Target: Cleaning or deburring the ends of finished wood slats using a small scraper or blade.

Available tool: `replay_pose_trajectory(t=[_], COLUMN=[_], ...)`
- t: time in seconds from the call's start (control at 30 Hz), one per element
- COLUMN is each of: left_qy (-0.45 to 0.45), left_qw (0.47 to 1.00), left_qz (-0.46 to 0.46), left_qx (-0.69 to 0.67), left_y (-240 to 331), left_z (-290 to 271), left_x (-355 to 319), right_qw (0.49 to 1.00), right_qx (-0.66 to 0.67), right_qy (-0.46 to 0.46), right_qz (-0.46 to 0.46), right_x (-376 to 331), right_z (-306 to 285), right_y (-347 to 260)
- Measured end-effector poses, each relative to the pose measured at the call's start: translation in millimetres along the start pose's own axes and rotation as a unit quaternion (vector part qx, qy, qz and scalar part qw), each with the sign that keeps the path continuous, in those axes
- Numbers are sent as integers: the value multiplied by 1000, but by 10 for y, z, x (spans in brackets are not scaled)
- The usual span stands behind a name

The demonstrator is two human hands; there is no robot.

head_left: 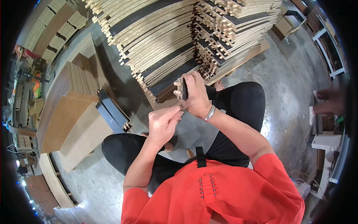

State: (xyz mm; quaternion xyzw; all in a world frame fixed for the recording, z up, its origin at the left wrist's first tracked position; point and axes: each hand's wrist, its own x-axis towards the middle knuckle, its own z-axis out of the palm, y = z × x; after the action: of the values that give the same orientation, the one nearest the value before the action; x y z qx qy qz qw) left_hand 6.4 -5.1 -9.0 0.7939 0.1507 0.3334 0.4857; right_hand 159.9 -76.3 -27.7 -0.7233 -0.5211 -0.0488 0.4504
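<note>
My right hand grips a narrow board with a dark face and pale wooden dowels sticking out of its end. The board is held up in front of my knees, its far part hidden by the fingers. Just below its near end, the fingers of my left hand are pinched together, close to the heel of my right hand. What the pinch holds is too small to make out. Beyond both hands rises a big stack of chipboard strips, many with dowels in their ends.
Blue-black doweled strips lie to the left on a pale board. Beside them stand stacked curved brown panels. At the right, a person's legs show near a white metal frame. Grey concrete floor lies between.
</note>
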Motion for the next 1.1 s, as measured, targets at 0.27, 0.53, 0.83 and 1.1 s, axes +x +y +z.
replay_pose_trajectory(t=[0.27,0.53,0.83,1.1], left_qy=[124,-12,-65,-77], left_qw=[988,969,988,970], left_qz=[-58,-149,-138,-70], left_qx=[-68,-195,-31,218], left_y=[-19,-274,-125,190], left_z=[-75,128,-44,-540], left_x=[48,-73,37,155], right_qw=[948,610,788,924], right_qx=[272,694,439,243], right_qy=[-54,76,190,54], right_qz=[158,375,387,290], right_x=[-51,97,212,71], right_z=[8,-226,-289,-195], right_y=[-42,-70,380,535])
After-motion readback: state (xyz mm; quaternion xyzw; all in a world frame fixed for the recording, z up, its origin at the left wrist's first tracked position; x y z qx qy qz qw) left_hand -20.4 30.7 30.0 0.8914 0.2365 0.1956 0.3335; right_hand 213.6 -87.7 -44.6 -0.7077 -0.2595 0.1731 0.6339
